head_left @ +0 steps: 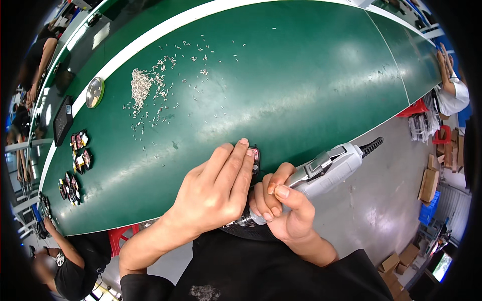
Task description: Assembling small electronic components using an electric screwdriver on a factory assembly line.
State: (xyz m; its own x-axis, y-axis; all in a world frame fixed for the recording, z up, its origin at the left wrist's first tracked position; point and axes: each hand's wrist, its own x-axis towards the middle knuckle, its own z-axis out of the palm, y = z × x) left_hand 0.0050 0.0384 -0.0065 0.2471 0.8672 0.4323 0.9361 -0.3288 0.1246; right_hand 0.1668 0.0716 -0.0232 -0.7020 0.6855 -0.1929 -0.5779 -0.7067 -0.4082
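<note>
A small black-cased part with a red board [256, 156] lies at the table's near edge, partly covered by my left hand [216, 188]. That hand's fingers are stretched out flat across it, and its thumb is hidden. Just to the right, my right hand [283, 200] is closed around the front end of a grey electric screwdriver [326, 173]. A black coiled cord leaves its rear at the upper right. Its front end points down and left, under my left wrist, where the tip is hard to make out.
On the green table [301, 85] lies a pile of small silver screws [141, 88], with many scattered around. Further left are a round green-rimmed dish [94, 92], a black tray [63, 120] and several small assemblies [69, 188]. People sit or stand at the left and far right. Cardboard boxes [429, 180] stand at right.
</note>
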